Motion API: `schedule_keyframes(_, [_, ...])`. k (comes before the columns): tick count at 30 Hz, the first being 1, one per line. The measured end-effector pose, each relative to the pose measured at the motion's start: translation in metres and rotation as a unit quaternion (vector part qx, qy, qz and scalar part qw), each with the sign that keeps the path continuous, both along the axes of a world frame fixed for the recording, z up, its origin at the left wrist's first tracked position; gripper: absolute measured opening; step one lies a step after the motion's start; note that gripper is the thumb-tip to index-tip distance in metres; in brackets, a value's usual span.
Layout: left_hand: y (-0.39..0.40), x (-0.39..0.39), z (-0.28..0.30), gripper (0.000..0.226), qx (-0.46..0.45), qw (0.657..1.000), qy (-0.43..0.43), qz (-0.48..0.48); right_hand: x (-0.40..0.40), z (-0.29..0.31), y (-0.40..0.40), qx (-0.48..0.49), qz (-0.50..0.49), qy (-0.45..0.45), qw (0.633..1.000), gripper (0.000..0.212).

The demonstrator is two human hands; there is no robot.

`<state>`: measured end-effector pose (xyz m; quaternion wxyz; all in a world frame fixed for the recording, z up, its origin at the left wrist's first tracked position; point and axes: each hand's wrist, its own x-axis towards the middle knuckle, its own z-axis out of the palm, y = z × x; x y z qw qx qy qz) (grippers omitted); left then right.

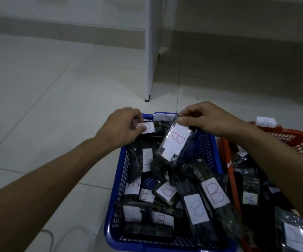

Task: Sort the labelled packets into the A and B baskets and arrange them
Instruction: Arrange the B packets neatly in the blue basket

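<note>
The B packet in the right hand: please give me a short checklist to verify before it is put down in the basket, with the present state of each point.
1. Label on the held packet reads B: ok.
2. Right hand pinches the packet's top end: ok.
3. Packet hangs over the blue basket, which carries a B tag on its far rim: ok.
4. Left hand grips another B packet at the far left corner, out of the way: ok.
5. Packets in the blue basket lie in order: not ok, they overlap at many angles.
6. No B packet in the red basket: cannot tell, partly hidden.
</note>
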<state>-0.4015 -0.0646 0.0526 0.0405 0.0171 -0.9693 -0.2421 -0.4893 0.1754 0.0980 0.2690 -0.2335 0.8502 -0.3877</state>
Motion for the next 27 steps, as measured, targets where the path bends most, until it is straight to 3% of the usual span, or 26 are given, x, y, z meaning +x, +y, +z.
schedule_keyframes(2, [-0.001, 0.014, -0.003, 0.03, -0.055, 0.996, -0.056, -0.039, 0.011, 0.001, -0.005, -0.015, 0.031, -0.019, 0.999, 0.017])
schedule_keyframes(5, [-0.002, 0.031, -0.013, 0.049, -0.162, 0.979, -0.102, -0.066, 0.033, -0.019, -0.013, 0.075, 0.115, -0.031, 0.99, 0.015])
schedule_keyframes(8, [0.005, 0.036, -0.016, 0.055, -0.206, 0.971, -0.114, -0.044, 0.048, -0.039, -0.017, 0.172, 0.187, 0.008, 0.967, 0.015])
schedule_keyframes(10, [0.01, 0.035, -0.02, 0.057, -0.2, 0.971, -0.124, -0.035, 0.046, -0.042, -0.017, 0.181, 0.161, 0.035, 0.97, 0.015])
schedule_keyframes(15, [0.013, 0.038, -0.011, 0.045, 0.05, 0.99, -0.134, -0.009, 0.036, -0.036, -0.017, 0.124, 0.06, 0.019, 0.99, 0.025])
schedule_keyframes(19, [0.008, 0.029, 0.025, 0.035, 0.131, 0.986, -0.097, -0.015, 0.034, -0.03, -0.017, 0.044, 0.018, -0.01, 0.999, 0.037])
schedule_keyframes(23, [0.002, 0.015, 0.042, 0.026, 0.325, 0.938, -0.117, 0.024, 0.035, -0.024, -0.014, -0.063, -0.032, -0.111, 0.991, 0.056])
schedule_keyframes(27, [0.018, 0.007, 0.032, 0.028, 0.441, 0.888, -0.129, 0.02, 0.038, -0.027, -0.004, -0.097, -0.059, -0.145, 0.983, 0.083])
